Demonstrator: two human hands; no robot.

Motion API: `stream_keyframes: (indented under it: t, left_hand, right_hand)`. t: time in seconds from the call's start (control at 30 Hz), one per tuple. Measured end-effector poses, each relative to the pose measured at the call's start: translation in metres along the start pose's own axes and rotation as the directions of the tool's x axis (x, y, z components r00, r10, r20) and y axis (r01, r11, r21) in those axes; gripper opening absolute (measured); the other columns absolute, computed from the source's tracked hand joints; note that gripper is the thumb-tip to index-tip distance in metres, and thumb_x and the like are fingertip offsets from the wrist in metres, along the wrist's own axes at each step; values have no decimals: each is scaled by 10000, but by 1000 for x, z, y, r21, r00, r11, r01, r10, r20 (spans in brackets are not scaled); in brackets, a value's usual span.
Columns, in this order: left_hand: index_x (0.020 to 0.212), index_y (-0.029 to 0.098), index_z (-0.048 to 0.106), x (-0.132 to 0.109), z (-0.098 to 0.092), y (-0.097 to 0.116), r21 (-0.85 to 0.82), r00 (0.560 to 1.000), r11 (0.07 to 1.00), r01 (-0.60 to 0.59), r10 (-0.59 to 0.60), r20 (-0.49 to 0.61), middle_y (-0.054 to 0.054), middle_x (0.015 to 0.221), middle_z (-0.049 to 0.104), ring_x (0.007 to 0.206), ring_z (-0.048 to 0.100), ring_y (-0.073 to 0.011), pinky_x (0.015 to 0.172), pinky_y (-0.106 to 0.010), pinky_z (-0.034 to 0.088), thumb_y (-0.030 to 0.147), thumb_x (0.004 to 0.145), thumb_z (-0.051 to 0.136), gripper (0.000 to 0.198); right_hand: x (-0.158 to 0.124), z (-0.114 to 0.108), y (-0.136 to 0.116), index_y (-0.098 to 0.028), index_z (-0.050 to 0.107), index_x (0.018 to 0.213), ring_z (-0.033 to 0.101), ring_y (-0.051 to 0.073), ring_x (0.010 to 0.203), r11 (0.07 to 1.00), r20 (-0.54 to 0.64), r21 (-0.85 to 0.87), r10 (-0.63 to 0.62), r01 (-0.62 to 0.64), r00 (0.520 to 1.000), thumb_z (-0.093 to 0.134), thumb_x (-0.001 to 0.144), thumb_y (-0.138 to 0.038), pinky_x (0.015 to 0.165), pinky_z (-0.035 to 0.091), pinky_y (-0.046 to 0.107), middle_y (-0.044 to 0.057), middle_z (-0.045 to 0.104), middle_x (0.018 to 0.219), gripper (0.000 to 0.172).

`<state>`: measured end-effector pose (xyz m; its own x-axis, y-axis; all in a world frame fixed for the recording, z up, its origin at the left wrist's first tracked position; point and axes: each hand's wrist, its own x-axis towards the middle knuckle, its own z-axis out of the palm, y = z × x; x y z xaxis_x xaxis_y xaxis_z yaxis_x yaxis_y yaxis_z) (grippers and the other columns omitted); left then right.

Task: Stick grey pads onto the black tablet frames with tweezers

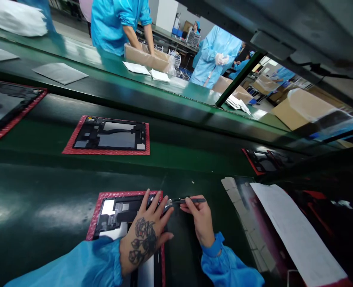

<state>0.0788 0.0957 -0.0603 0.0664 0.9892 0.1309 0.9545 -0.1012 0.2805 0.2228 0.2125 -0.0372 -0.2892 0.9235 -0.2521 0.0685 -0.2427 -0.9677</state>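
Note:
An opened tablet-like device (116, 213) lies on a red mat (96, 215) at the near edge of the green belt. My left hand (148, 235) rests flat on it with fingers spread, pressing on its right side. My right hand (199, 219) pinches a pair of dark tweezers (184, 201), whose tip points left at the device's right edge, close to my left fingertips. Both arms wear blue sleeves.
Other opened devices on red mats lie on the belt, one (109, 135) ahead, one (3, 105) far left and one (264, 159) at right. A white sheet (296, 231) lies at right. People in blue coats (116, 20) work at cardboard boxes (146, 57) beyond.

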Motion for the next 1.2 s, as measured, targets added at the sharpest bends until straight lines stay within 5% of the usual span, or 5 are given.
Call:
stream_keyframes:
  t: [0.2,0.3,0.57,0.77,1.2]
  left_hand:
    - [1277,210,553,4,-8,6,-33,1000,999,-11,12,17,-178,1373,484,1332,327,-404,1042,-711,130,645,826,502,628]
    - [1285,177,528,0,-25,2,-18,994,998,-56,54,-92,-192,1392,457,1323,352,-384,1038,-657,244,541,861,523,559]
    - [1029,141,638,-73,-44,-81,-42,886,991,127,-132,-445,-113,1187,631,1148,534,-248,962,-411,465,104,842,396,308]
    - [1125,166,594,-97,-28,-96,-60,885,997,37,-61,-461,-105,1303,561,1242,468,-238,1019,-439,433,85,849,410,341]
    - [1083,160,605,-94,-30,-94,-119,910,991,63,-106,-401,-110,1226,609,1185,517,-238,1037,-453,405,98,829,437,310]
  right_hand:
    - [-2,-7,-10,-192,600,738,667,174,607,971,-97,235,74,-49,993,902,514,-419,576,582,259,-20,662,648,440]
    - [-3,-1,-15,-194,612,724,690,214,661,967,-124,250,90,-57,988,896,509,-413,551,582,258,9,679,664,419]
    - [-36,80,-14,-177,599,736,690,208,668,986,74,122,103,-112,992,873,562,-481,565,578,258,9,667,652,445]
    - [-46,114,3,-177,574,697,681,193,641,999,124,-7,-30,31,992,823,611,-549,554,568,250,0,643,633,456]
    - [-47,113,15,-195,584,696,669,199,606,987,87,-89,-123,130,989,797,657,-530,583,577,290,-12,618,634,399]
